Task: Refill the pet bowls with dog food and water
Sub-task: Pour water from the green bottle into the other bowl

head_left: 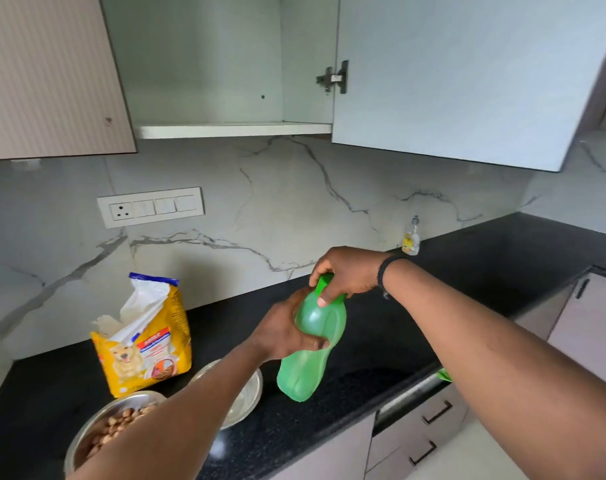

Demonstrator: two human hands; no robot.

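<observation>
Now gripping the green bottle above the bench: left hand wrapping its body, right hand pinching the cap. Probably opening it for water; next, tipping toward the empty bowl left of the bottle, beyond it the kibble-filled bowl and dog food bag.

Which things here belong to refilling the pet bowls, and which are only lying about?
For the job:
green bottle
dog food bag
bowl with kibble
second bowl

Lying about:
small bottle by the wall
open cupboard
</observation>
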